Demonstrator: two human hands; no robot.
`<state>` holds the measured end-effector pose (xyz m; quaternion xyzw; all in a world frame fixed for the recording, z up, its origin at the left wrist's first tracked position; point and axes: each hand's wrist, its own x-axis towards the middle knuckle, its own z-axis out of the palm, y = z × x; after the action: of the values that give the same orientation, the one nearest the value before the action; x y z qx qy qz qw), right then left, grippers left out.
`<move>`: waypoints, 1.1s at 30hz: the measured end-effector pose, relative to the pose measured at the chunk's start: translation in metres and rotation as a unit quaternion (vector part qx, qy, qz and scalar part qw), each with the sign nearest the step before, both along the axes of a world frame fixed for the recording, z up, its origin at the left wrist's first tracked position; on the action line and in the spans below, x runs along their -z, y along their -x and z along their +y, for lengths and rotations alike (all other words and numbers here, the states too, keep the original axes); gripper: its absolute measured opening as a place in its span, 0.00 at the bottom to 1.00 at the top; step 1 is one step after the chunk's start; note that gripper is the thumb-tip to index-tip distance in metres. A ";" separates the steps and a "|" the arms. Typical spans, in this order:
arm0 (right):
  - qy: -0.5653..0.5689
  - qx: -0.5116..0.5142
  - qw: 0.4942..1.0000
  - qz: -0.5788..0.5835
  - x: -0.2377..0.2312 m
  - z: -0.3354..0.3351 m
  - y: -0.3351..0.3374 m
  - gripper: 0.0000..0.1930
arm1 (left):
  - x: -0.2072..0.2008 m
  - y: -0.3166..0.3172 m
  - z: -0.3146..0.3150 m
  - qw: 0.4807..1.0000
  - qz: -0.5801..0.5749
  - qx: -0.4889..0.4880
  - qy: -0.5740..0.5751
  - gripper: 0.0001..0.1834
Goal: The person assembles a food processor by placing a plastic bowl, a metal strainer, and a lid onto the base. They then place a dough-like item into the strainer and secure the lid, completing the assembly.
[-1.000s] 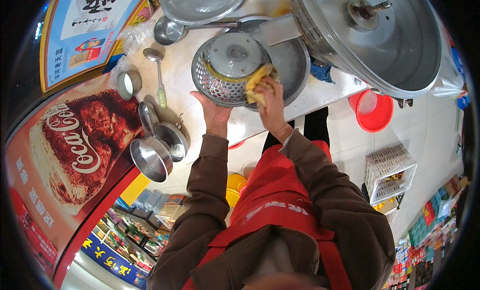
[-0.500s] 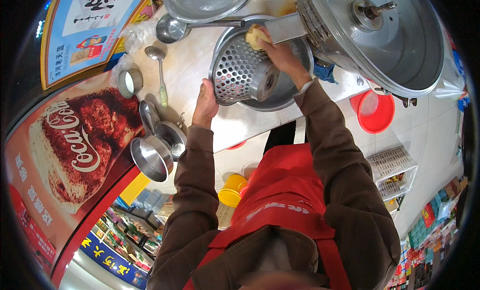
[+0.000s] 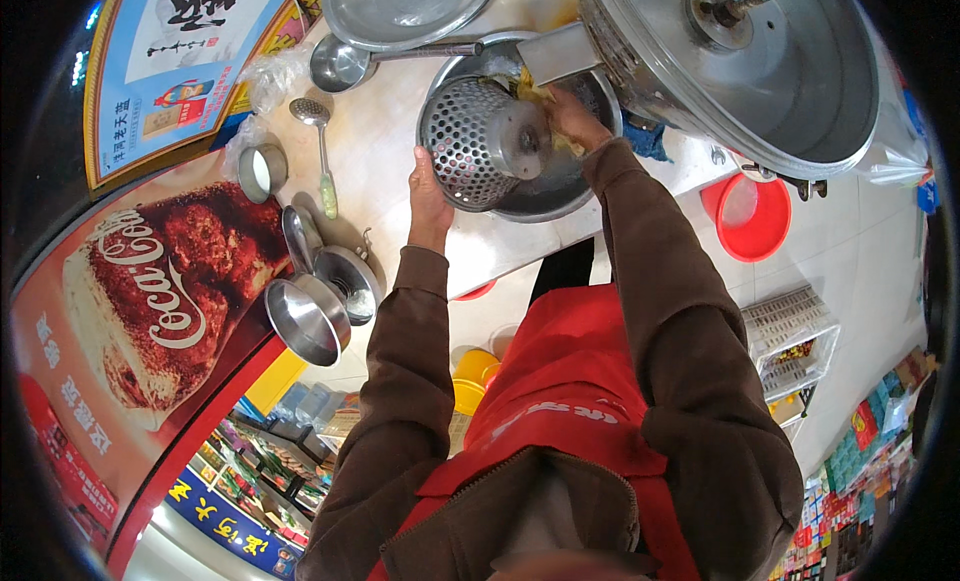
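Observation:
A perforated metal strainer [image 3: 462, 141], its solid round end [image 3: 524, 139] facing right, is tilted inside a wide metal basin [image 3: 560, 203]. My left hand [image 3: 428, 199] grips the strainer's rim on the near left, thumb up along the outside. A yellowish, crumpled cloth [image 3: 529, 84] is bunched in my right hand [image 3: 578, 119], which reaches over the basin beside the solid end. Part of the cloth shows below the fingers too. Some of the right fingers are hidden behind the cloth and the strainer's end.
A large round metal vessel with a square chute [image 3: 560, 55] overhangs the basin from the right. A metal bowl [image 3: 410, 11], a ladle [image 3: 342, 63], a slotted spoon [image 3: 318, 141] and a saucepan [image 3: 305, 319] lie leftward. A blue cloth [image 3: 645, 139] sits right; a red bucket [image 3: 755, 221] stands below.
My right hand has moved with the cloth from the strainer's perforated side down toward its solid end. The strainer has turned and sits lower in the basin, my left hand still on its rim.

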<state>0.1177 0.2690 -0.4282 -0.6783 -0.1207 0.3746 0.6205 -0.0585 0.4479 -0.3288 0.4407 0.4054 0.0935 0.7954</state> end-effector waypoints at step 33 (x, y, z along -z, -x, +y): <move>-0.068 0.096 0.988 -0.101 -0.173 -0.132 0.097 0.12 | -0.172 0.038 -0.002 0.972 -0.095 -0.163 0.142 0.36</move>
<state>0.0203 0.1368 -0.2553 -0.6770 -0.1422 0.2343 0.6830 -0.0970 0.4460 -0.1569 0.2407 0.4032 0.2050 0.8587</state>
